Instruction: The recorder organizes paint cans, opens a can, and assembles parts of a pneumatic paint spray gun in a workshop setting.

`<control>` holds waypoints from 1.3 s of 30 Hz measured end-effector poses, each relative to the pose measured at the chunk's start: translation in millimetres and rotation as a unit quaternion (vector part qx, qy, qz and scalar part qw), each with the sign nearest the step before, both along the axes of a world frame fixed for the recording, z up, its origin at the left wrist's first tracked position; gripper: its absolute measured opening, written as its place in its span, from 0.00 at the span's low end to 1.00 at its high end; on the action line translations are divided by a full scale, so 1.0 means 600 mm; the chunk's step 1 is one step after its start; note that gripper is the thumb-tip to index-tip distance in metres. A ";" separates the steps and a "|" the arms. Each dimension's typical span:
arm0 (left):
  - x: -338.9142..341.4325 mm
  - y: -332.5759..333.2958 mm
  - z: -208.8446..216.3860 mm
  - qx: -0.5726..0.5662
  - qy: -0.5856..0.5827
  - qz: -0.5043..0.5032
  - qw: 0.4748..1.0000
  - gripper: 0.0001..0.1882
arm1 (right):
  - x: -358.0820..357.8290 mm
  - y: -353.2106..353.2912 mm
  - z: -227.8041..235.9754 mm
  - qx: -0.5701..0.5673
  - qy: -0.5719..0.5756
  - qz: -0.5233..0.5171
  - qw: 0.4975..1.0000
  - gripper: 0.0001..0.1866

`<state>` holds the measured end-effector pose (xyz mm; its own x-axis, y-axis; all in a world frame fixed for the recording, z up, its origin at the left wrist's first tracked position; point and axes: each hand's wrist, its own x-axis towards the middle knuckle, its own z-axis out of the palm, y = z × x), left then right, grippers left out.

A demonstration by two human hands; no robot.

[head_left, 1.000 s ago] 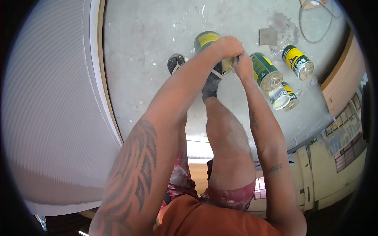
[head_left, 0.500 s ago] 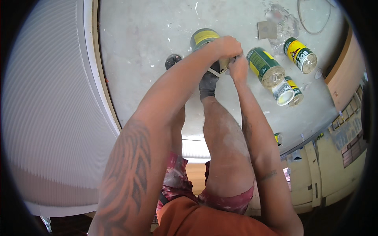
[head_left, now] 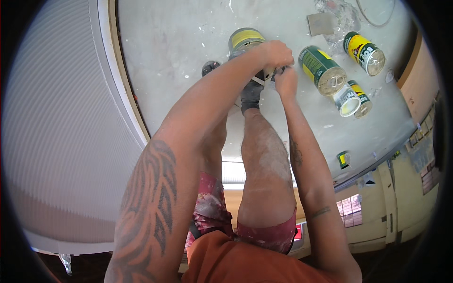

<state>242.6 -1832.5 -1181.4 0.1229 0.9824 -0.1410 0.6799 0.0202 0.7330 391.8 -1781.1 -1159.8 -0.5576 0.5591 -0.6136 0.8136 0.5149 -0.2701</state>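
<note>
A green can with a yellow band [head_left: 246, 35] lies tilted on the floor at my right foot, partly covered by my left forearm. My left hand [head_left: 280, 53] is closed in a fist just to the right of the can; whatever it holds is hidden. Right below it, my right hand [head_left: 286, 83] is closed too, with a small dark piece showing at its fingertips by the can's near end. I cannot make out what that piece is. My right foot [head_left: 251, 95], in a dark sock and strapped sandal, is against the can.
To the right lie a large green can [head_left: 322, 70], another green can [head_left: 364, 53], a white can [head_left: 347, 102] and a smaller can [head_left: 361, 100]. A grey square piece [head_left: 320, 24] lies farther off. A ribbed pale panel [head_left: 61, 118] borders the floor on the left.
The view has shifted slightly, so the cans at the right appear a little farther right and higher. Both hands stay closed beside the tilted can, with little movement.
</note>
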 end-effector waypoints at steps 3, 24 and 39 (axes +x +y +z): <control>-0.002 0.016 0.001 -0.022 0.006 -0.030 0.999 0.07 | -0.004 0.003 -0.009 0.037 0.036 -0.027 0.998 0.08; 0.027 0.050 -0.004 -0.025 0.031 -0.131 0.991 0.07 | 0.041 -0.002 -0.005 -0.011 -0.028 -0.121 0.992 0.12; -0.012 -0.001 -0.040 -0.113 0.104 0.063 0.986 0.08 | 0.030 0.021 0.038 -0.031 -0.072 -0.099 0.992 0.16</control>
<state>235.7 -1833.1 -1205.1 -0.0528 0.9284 -0.3677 0.7968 0.2611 0.5449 409.6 -1768.5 -1137.3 -0.3451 0.6077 -0.7153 0.9293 0.3279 -0.1698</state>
